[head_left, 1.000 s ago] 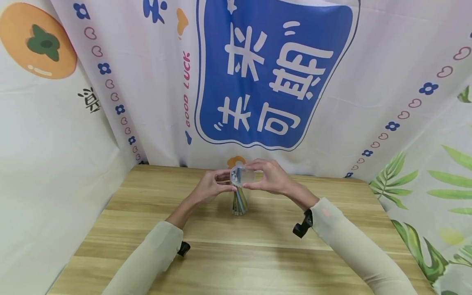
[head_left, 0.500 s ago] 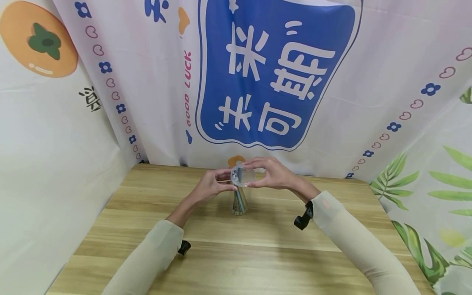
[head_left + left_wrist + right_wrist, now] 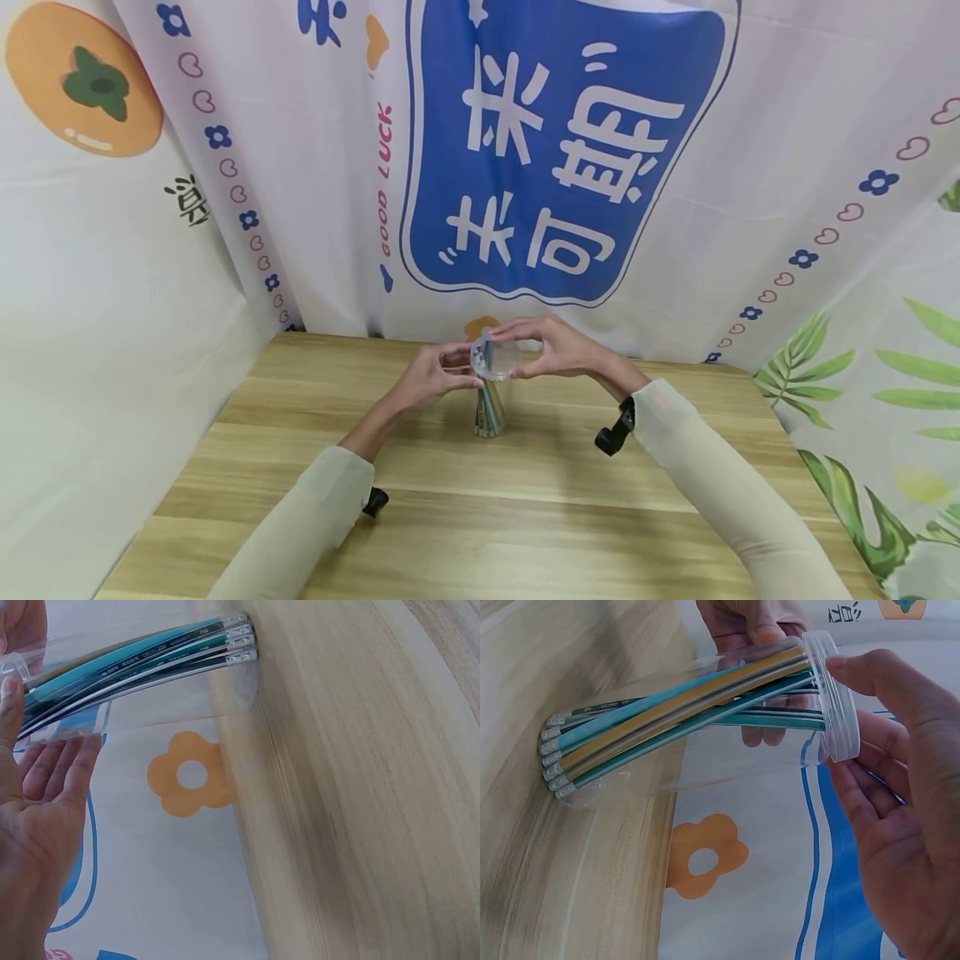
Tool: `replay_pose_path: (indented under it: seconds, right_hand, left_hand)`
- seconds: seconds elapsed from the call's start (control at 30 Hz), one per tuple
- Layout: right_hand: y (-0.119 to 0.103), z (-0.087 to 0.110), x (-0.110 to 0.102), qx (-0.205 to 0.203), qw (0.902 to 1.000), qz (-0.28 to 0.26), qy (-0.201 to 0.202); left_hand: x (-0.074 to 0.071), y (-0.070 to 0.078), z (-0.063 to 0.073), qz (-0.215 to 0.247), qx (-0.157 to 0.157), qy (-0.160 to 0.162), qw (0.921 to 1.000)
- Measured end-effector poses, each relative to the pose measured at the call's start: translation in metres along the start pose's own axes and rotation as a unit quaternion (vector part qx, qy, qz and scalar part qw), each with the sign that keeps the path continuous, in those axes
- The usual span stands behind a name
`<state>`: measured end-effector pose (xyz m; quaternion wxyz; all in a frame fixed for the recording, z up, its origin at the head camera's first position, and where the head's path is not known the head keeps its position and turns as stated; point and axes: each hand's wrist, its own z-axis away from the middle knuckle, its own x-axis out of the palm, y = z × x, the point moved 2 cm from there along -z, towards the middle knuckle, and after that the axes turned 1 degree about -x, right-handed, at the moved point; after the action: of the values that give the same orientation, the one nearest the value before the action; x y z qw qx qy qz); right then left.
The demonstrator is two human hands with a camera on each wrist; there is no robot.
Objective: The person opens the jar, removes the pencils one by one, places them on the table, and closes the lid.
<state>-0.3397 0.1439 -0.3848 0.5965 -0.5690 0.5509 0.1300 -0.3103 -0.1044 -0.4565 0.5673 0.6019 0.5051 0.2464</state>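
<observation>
A clear plastic canister (image 3: 630,776) stands upright on the wooden table, close to its back edge. Inside lean several pencils (image 3: 675,720) in teal, blue, yellow and dark colours, their metal-banded ends at the bottom. A clear round lid (image 3: 841,697) sits at the canister's mouth. My left hand (image 3: 431,377) grips the canister's upper part from the left, thumb in front and fingers behind. From the right, my right hand (image 3: 558,348) holds the lid's rim, its thumb and fingers on opposite sides. Both hands also show around the canister top in the left wrist view.
The wooden table (image 3: 480,517) extends toward me in front of the canister. Right behind it hangs a white cloth (image 3: 337,275) with a blue printed panel. Patterned cloths also hang at the left and right sides.
The right thumb has slid a little to the right along the lid's rim, and the right wrist has turned slightly. My left hand keeps its grip on the canister.
</observation>
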Motion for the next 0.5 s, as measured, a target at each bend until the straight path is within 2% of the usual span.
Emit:
replay_pose_path:
  seconds: [0.23,0.37,0.5]
  right_hand:
    - [-0.005,0.001,0.002,0.003,1.0,-0.001,0.005]
    - [-0.011,0.002,0.002,0.024,0.9996,-0.009,0.009]
    - [-0.022,0.003,0.002,0.045,0.9982,0.025,0.032]
  left_hand:
    - [0.0,0.002,0.003,0.005,-0.014,0.01,0.9998]
    - [0.0,0.002,0.002,-0.001,-0.012,0.017,0.9998]
    - [0.001,0.002,0.002,-0.002,-0.014,0.02,0.9997]
